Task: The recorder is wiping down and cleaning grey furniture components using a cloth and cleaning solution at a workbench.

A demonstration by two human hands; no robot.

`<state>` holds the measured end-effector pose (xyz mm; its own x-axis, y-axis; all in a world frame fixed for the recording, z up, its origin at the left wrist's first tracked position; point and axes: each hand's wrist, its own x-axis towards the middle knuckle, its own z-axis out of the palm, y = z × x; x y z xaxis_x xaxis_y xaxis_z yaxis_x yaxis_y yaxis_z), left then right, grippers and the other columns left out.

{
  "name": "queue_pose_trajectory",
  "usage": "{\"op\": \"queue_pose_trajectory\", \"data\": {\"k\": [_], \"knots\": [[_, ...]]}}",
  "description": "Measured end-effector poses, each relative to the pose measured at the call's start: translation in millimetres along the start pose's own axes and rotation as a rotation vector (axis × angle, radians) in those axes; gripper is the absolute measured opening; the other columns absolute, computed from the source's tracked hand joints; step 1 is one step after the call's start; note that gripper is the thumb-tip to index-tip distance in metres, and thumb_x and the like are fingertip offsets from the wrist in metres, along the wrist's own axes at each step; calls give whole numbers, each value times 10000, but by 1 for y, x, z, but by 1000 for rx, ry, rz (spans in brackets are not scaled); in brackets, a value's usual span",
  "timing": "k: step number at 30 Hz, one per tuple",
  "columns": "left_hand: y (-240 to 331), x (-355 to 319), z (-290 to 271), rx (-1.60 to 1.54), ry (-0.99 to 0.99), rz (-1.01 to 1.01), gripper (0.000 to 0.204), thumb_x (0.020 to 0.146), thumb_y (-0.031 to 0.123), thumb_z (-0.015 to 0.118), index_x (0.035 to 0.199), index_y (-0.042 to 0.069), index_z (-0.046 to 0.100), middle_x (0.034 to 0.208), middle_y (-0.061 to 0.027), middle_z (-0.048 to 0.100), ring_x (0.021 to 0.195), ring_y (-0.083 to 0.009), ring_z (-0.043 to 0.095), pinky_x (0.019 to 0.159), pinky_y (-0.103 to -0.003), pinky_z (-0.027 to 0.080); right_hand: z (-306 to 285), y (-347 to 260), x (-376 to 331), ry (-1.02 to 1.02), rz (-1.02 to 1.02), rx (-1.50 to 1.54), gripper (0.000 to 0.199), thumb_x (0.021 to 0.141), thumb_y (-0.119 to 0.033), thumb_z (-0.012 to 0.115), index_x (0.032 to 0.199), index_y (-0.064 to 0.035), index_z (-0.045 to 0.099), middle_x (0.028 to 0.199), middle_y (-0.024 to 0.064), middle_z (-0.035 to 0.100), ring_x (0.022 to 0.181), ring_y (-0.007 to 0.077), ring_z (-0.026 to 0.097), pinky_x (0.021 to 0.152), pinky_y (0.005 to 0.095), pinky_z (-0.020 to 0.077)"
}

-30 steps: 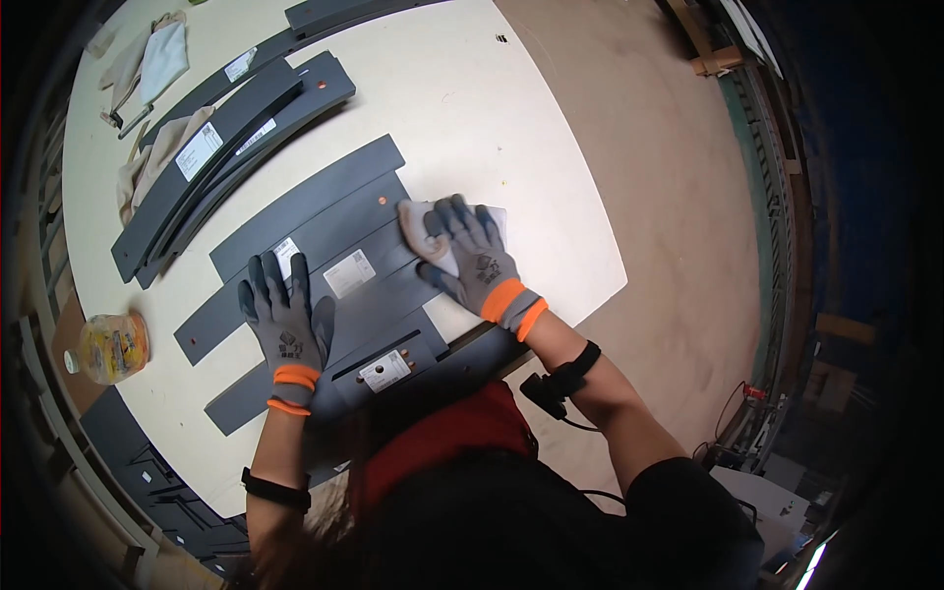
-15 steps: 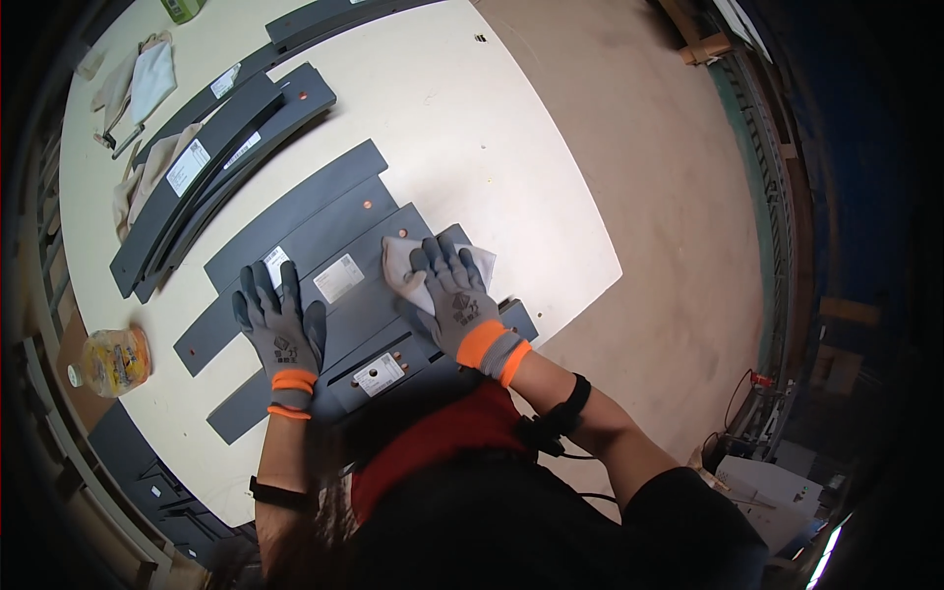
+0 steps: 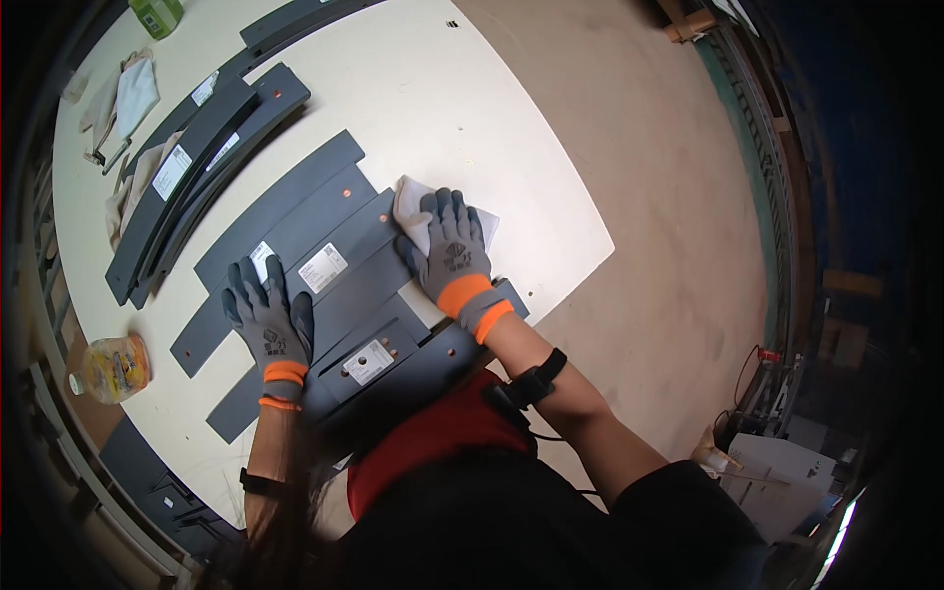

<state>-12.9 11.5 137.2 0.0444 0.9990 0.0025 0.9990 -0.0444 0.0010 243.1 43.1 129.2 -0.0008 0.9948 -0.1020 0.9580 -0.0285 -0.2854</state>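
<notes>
**Cloth slid back along the panel, left hand bracing**

Right hand (image 3: pixel 454 258) in a grey, orange-cuffed glove lies flat with fingers spread on a white cloth (image 3: pixel 415 208), pressing it onto the dark grey panels (image 3: pixel 329 236) laid side by side on the worktop (image 3: pixel 492 118). Nothing gripped; palm down, cloth pinned under the fingers. Cloth sits at the far right end of the panels, partly over the bare worktop edge.

Left hand (image 3: pixel 267 320), same glove, lies open and flat on a nearer panel, fingers spread, just beside a white label (image 3: pixel 323 267). It holds nothing, only presses down.

Change: over the last second the right hand and cloth came nearer the body and slightly left along the panel; the left hand barely shifted. Reads as a wiping stroke in progress, with the left hand steadying the piece. Judgement only: surface cleaning is midway, since the panel part under the left hand looks not yet reached.

Around: a second labelled panel (image 3: pixel 370 362) close to the body, a stack of long dark strips (image 3: pixel 197 162) far left, rags (image 3: pixel 133 93) beyond, a yellow tub (image 3: pixel 115 367) at the left edge.
</notes>
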Motion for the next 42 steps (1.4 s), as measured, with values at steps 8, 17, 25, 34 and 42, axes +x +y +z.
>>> {"op": "queue_pose_trajectory", "data": {"k": [8,17,25,34,42], "knots": [[6,-3,1,10,29,3,632,906,295,545,1486,118,370,1534,-205,304,1446,-379,215,1178,-514,130,-6,9,16,-28,23,-4,669,952,-442,455,1398,53,398,1468,227,395,1418,359,294,1183,444,183],[-1,-1,7,0,36,1,627,911,345,551,1473,120,388,1524,-205,309,1452,-372,201,1184,-520,116,-14,-3,-27,-155,1,-57,699,965,-464,412,1432,51,346,1535,228,277,1451,366,210,1203,432,128],[0,-2,8,5,15,-5,626,914,344,546,1477,123,383,1525,-211,306,1453,-373,198,1184,-521,114,-9,-13,-52,-325,-104,-158,708,949,-480,447,1402,60,395,1498,236,339,1425,383,261,1193,441,148],[1,-4,6,5,14,-7,626,927,335,527,1494,130,358,1552,-189,280,1459,-361,194,1186,-516,103,-4,-27,-62,-315,-341,-43,733,912,-454,480,1456,12,322,1536,182,275,1481,325,136,1211,446,72],[2,-4,8,-3,-10,-62,629,919,328,550,1484,120,371,1544,-199,284,1457,-366,194,1182,-520,108,-8,21,-28,-39,-330,-229,686,960,-486,438,1411,29,393,1528,198,297,1445,332,231,1198,443,125]]}}
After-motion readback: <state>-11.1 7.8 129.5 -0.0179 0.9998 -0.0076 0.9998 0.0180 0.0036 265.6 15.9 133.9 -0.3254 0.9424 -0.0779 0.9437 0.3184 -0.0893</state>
